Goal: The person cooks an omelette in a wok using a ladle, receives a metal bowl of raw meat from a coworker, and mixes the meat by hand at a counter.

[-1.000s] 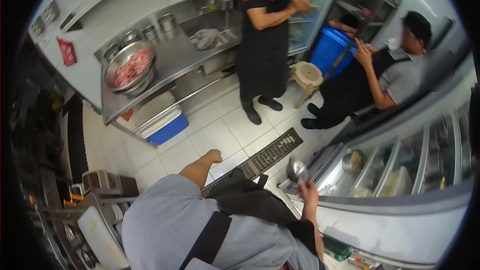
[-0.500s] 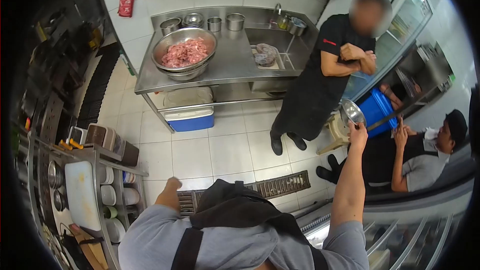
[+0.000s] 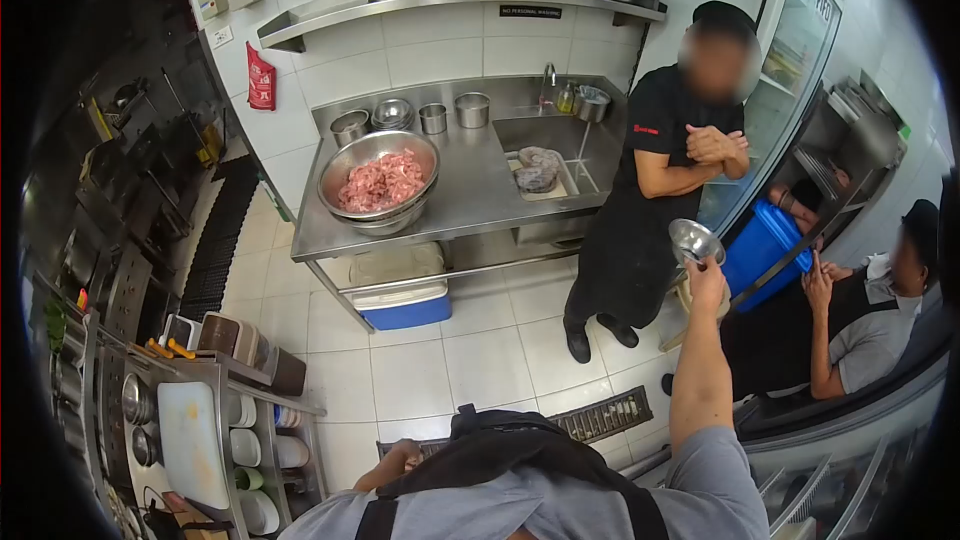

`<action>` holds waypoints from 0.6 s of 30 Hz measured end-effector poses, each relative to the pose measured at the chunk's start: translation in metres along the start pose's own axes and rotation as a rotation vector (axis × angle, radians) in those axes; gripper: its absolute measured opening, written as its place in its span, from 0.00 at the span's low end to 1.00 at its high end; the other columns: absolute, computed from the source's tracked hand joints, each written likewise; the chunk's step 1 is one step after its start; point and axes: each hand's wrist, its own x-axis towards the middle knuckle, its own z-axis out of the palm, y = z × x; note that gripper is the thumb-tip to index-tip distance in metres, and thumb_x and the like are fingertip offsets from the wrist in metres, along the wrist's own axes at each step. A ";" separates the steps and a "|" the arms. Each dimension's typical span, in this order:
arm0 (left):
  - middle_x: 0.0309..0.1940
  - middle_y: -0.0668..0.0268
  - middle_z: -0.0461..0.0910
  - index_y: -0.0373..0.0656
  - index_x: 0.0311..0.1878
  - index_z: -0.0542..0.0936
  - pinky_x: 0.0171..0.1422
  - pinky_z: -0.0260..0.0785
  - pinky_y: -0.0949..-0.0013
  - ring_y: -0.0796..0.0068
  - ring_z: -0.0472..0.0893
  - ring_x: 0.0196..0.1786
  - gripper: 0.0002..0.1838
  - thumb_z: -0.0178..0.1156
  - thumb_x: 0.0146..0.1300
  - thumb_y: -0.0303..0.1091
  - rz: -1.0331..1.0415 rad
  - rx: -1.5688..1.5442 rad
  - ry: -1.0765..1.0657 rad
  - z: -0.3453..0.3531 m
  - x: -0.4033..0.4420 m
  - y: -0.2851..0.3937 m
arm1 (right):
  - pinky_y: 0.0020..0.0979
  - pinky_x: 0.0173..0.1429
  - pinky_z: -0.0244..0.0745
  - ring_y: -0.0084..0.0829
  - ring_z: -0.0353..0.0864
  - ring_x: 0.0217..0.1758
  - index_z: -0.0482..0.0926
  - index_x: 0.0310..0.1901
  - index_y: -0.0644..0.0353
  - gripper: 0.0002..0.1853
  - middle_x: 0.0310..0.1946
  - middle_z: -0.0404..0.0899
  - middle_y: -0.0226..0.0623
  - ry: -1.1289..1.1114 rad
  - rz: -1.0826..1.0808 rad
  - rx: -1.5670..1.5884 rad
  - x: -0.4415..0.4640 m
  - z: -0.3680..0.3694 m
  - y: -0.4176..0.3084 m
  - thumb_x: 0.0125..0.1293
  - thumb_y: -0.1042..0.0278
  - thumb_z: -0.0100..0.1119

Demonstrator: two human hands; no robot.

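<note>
A small steel bowl [image 3: 694,238] is in my right hand [image 3: 708,278], held out at arm's length in front of a standing co-worker's dark apron. My left hand [image 3: 405,455] hangs low at my waist, beside my black apron; its fingers are too small and blurred to make out. Ahead on the steel counter [image 3: 460,200], a large steel bowl [image 3: 428,155] heaped with pink raw meat [image 3: 381,181] rests on another bowl. Behind it stand several small steel pots and bowls.
One co-worker [image 3: 690,140] stands with arms crossed by the sink [image 3: 600,145]; another [image 3: 860,330] sits at the right near a blue bin [image 3: 765,250]. A floor drain [image 3: 605,416] crosses ahead of me. Left is a rack with a cutting board [image 3: 194,445]. A cooler [image 3: 405,307] sits under the counter.
My view has swung right and up toward the counter. My right hand has brought the small bowl from beside the open fridge on the right to out in front. My left hand has drawn in to my waist.
</note>
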 end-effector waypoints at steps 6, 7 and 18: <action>0.44 0.58 0.81 0.56 0.45 0.84 0.50 0.75 0.58 0.55 0.80 0.49 0.19 0.61 0.46 0.32 0.397 0.593 0.088 -0.078 0.036 0.006 | 0.42 0.46 0.74 0.49 0.81 0.41 0.80 0.38 0.61 0.22 0.33 0.82 0.48 0.021 0.054 0.004 -0.016 0.003 0.005 0.48 0.52 0.70; 0.45 0.59 0.80 0.56 0.46 0.83 0.51 0.75 0.58 0.56 0.79 0.51 0.19 0.61 0.46 0.31 0.394 0.586 0.105 -0.085 0.037 0.005 | 0.42 0.46 0.74 0.49 0.81 0.41 0.80 0.38 0.61 0.22 0.33 0.82 0.49 0.029 0.061 0.005 -0.020 0.000 0.001 0.48 0.52 0.70; 0.41 0.61 0.80 0.58 0.48 0.81 0.50 0.74 0.55 0.59 0.79 0.50 0.21 0.64 0.45 0.38 0.177 0.514 -0.019 -0.088 0.034 0.000 | 0.44 0.51 0.73 0.52 0.79 0.47 0.80 0.40 0.63 0.23 0.38 0.81 0.53 -0.017 0.163 0.030 -0.028 -0.012 0.000 0.48 0.54 0.70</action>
